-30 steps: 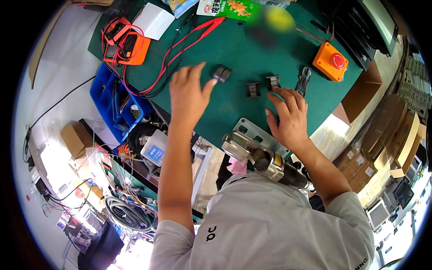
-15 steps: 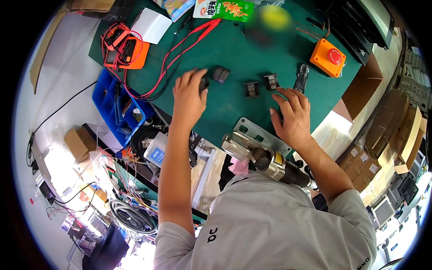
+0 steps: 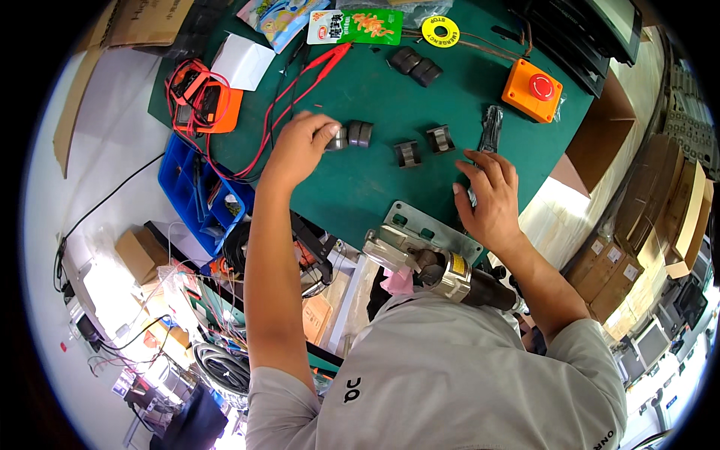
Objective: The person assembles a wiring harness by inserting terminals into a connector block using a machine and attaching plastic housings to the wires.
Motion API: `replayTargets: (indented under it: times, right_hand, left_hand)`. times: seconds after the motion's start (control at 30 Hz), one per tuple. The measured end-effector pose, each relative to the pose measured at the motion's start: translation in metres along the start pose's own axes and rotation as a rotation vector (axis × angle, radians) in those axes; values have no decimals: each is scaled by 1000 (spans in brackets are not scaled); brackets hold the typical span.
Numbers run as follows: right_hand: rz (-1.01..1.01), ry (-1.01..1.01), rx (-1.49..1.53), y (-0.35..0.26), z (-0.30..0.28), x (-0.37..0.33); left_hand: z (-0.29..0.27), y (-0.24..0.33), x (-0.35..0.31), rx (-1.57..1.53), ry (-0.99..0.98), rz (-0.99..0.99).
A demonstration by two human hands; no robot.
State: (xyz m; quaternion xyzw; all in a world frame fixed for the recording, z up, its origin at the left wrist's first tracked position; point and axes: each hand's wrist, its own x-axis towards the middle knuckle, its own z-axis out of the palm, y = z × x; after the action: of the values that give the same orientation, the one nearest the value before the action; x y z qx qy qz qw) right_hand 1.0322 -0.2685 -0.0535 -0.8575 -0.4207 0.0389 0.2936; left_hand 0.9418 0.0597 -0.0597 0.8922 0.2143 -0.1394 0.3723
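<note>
My left hand (image 3: 300,146) pinches a dark metal die (image 3: 338,139), thumb on its side, on the green tabletop. A second dark, curved die (image 3: 361,133) stands right against its right side. To the right of these lie two smaller U-shaped metal pieces, a nearer one (image 3: 407,154) and a farther one (image 3: 441,139). My right hand (image 3: 491,191) holds nothing; its fingers are apart beside a narrow black plastic-wrapped item (image 3: 491,129). Nearest my body, a metal crimping head (image 3: 450,274) on a tool sits by a slotted grey plate (image 3: 431,229).
Farther back lie more dark dies (image 3: 416,66) and a yellow ring label (image 3: 440,31). An orange box with a red push button (image 3: 534,90) stands at the right. Left are an orange meter with red leads (image 3: 202,101), a white box (image 3: 244,61) and a blue divided bin (image 3: 196,187).
My left hand has shifted left and lower, and its thumb now grips the die. The view has turned a little. My right hand has hardly moved.
</note>
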Motion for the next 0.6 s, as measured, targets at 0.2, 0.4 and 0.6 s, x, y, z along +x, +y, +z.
replayTargets:
  times: [0.2, 0.4, 0.6]
  right_hand:
    - [-15, 3, -17, -5, 1, -4]
    - [-167, -72, -60, -19, 3, 5]
    - [-444, -172, 2, -65, 22, 59]
  left_hand:
    - [21, 3, -12, 59, 503, -24]
    - [62, -4, -46, -300, 593, -62]
    - [71, -13, -101, -478, 706, -75]
